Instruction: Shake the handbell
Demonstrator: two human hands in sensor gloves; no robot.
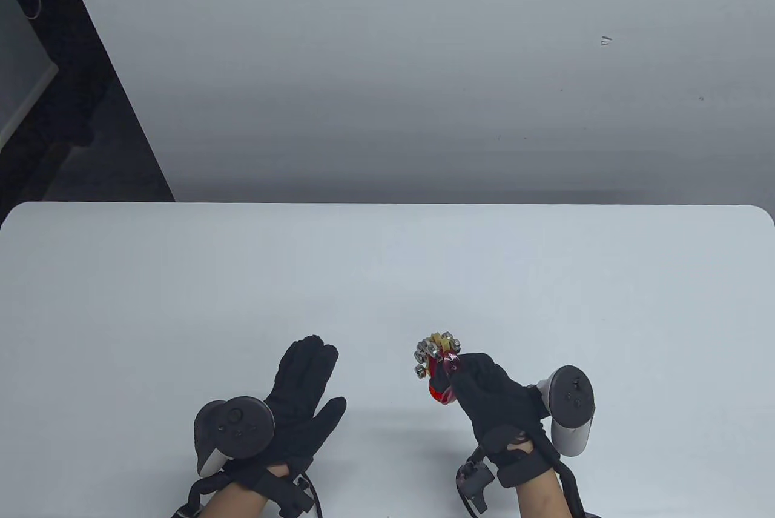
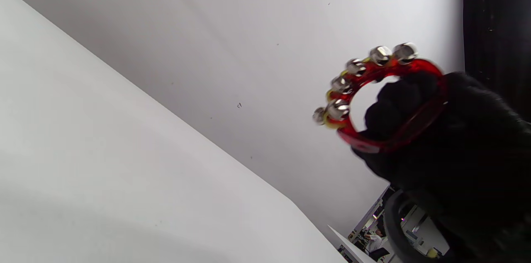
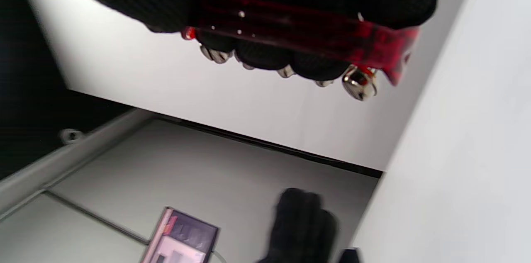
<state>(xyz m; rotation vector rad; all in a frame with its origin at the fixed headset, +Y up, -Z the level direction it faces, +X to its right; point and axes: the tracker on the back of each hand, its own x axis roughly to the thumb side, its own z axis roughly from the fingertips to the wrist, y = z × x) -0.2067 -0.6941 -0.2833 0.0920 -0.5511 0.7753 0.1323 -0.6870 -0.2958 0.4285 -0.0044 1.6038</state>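
One red plastic handbell [image 1: 441, 369], a D-shaped ring with small silver jingle bells [image 2: 356, 82] strung along its curved side, sat in the right hand [image 1: 493, 406], raised off the white table [image 1: 387, 275] as far as the left wrist view suggested. The gloved fingers [image 2: 398, 107] were curled through the ring's opening and wrapped round its straight bar, so the hand gripped the handle firmly. Judging by its thin, translucent frame, the bell looked light and stiff, a little slick against cloth, and not fragile; the bar was the sensible place to take hold, leaving the jingles free to rattle. From the grip, the bells fanned out beyond the knuckles, away from the palm, with none pressed under a finger that I could see. In the right wrist view they hung just below the fingertips. The left hand [image 1: 303, 397] lay flat and spread on the table, well apart from the bell, holding nothing.
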